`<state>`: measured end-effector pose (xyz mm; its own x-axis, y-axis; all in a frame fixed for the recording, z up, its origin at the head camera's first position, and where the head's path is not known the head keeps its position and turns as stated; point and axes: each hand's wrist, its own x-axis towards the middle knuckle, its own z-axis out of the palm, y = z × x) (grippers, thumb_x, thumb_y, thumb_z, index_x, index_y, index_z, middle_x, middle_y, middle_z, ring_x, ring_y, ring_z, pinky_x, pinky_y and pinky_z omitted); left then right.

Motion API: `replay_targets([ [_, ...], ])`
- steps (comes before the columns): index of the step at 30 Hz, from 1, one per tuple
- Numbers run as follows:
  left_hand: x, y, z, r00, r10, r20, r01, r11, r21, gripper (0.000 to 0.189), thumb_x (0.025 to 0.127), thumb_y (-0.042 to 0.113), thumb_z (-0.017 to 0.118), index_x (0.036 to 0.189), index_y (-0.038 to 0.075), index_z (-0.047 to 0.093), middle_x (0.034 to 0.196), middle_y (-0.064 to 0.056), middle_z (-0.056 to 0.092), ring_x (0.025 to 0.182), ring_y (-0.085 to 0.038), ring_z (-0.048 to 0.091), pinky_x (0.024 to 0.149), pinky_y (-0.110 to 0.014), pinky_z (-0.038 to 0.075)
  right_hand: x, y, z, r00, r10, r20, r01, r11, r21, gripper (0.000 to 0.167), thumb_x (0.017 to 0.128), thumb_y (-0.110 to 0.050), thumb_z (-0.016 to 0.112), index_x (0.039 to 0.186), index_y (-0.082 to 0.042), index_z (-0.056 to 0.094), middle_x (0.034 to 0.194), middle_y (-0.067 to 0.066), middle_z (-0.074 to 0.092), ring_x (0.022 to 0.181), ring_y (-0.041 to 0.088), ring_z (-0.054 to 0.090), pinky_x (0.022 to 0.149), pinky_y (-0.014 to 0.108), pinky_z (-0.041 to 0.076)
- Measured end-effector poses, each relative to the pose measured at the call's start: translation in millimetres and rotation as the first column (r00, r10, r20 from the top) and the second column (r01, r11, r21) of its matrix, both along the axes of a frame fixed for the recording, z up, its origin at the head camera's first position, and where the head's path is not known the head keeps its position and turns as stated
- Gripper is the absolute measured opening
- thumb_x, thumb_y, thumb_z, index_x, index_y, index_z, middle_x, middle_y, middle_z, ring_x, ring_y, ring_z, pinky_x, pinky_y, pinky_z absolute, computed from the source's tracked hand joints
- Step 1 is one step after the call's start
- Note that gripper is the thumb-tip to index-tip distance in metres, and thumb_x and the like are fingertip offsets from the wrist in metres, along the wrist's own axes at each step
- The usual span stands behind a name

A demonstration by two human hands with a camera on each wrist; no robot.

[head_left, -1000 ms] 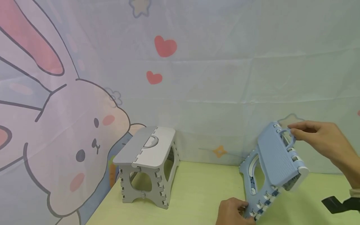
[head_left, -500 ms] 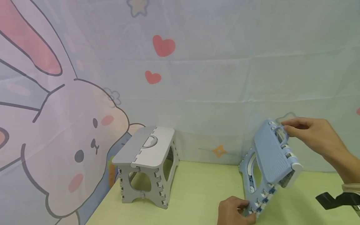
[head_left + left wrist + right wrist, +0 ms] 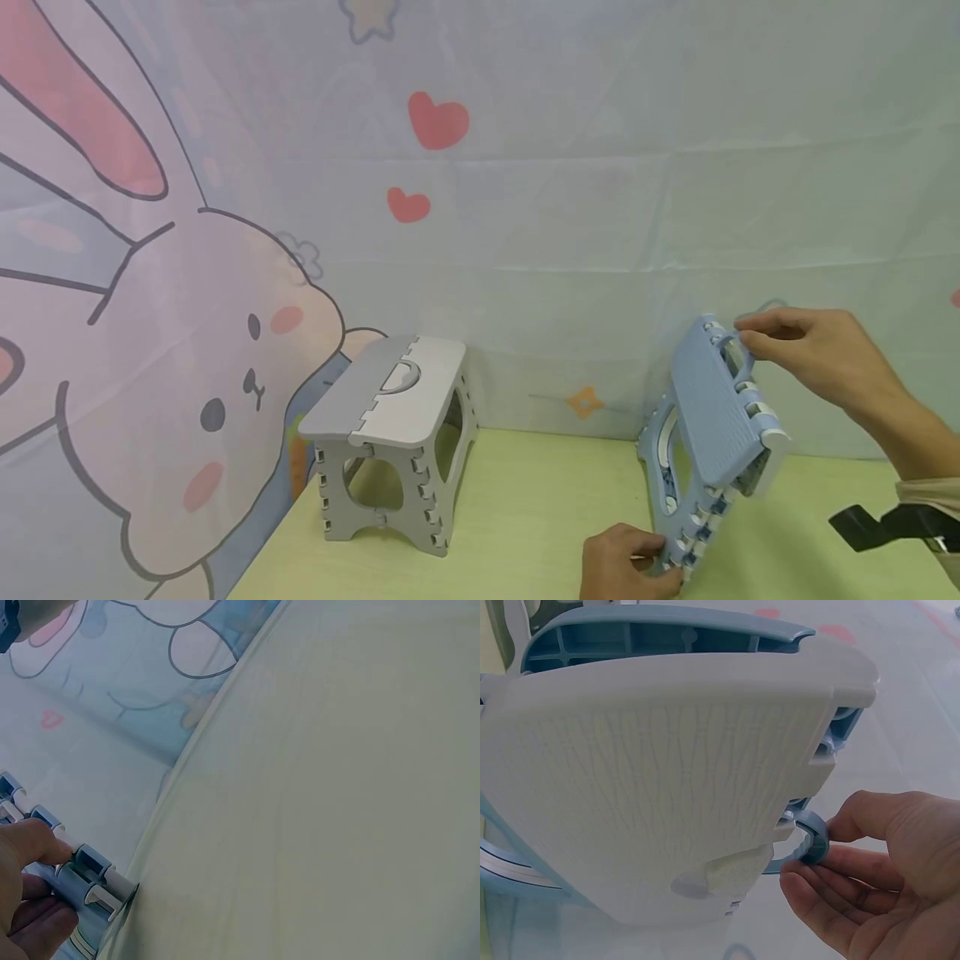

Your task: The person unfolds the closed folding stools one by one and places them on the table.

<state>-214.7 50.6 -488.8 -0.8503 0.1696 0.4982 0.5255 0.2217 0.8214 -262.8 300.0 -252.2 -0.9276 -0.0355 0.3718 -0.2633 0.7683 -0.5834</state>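
Observation:
A blue and white folding stool [image 3: 708, 408] stands partly folded at the right of the table, its two seat halves bent up along the middle hinge. At the hinge my right hand [image 3: 817, 350] pinches the blue carrying handle [image 3: 817, 838] between thumb and fingers. The white seat half [image 3: 667, 765] fills much of the right wrist view. Low down, my left hand [image 3: 621, 562] grips the foot end of a stool leg; its thumb and fingers hold the hinged leg edge [image 3: 94, 874] in the left wrist view.
A grey folding stool [image 3: 390, 417], fully unfolded, stands upright to the left on the pale green table [image 3: 540, 500]. Behind hangs a cloth backdrop [image 3: 562, 208] with a printed rabbit and hearts. A black strap end [image 3: 862, 527] juts from the right wrist.
My right hand has moved left and slightly up with the handle, and the blue stool's seat halves have folded closer together. My left hand stays on the leg; the grey stool is unmoved.

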Motion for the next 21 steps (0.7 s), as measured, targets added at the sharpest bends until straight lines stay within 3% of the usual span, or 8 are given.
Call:
replay_targets([
  [10,2.5,0.6,2.2,0.997,0.006,0.074,-0.009,0.999,0.039,0.018,0.077,0.005,0.092,0.093,0.002,0.085,0.083,0.009,0.072,0.074,0.005,0.067,0.065,-0.009,0.056,-2.9,-13,7.1,0.999,0.012,-0.037,-0.008,0.996,0.09,0.043,0.108,-0.034,0.063,0.132,0.001,0.072,0.124,0.025,0.072,0.113,0.049,0.064,0.085,0.063,0.054],
  [17,3.8,2.2,3.4,0.994,0.025,0.104,-0.031,0.998,0.055,0.018,0.076,0.005,0.092,0.092,0.002,0.085,0.082,0.01,0.071,0.072,0.005,0.067,0.064,-0.01,0.056,-5.3,-27,10.0,0.997,0.02,-0.068,-0.014,0.996,0.093,0.039,0.107,-0.029,0.065,0.129,0.003,0.073,0.116,0.022,0.075,0.106,0.045,0.069,0.077,0.045,0.056],
  [21,4.2,4.1,2.4,0.996,0.062,0.067,-0.065,0.997,0.041,0.017,0.076,0.008,0.092,0.09,0.003,0.085,0.081,0.01,0.072,0.07,0.006,0.066,0.062,-0.009,0.056,-6.0,-32,10.9,0.996,0.03,-0.08,-0.022,0.995,0.094,0.039,0.107,-0.027,0.065,0.128,0.004,0.073,0.115,0.022,0.075,0.106,0.045,0.068,0.08,0.054,0.058],
])
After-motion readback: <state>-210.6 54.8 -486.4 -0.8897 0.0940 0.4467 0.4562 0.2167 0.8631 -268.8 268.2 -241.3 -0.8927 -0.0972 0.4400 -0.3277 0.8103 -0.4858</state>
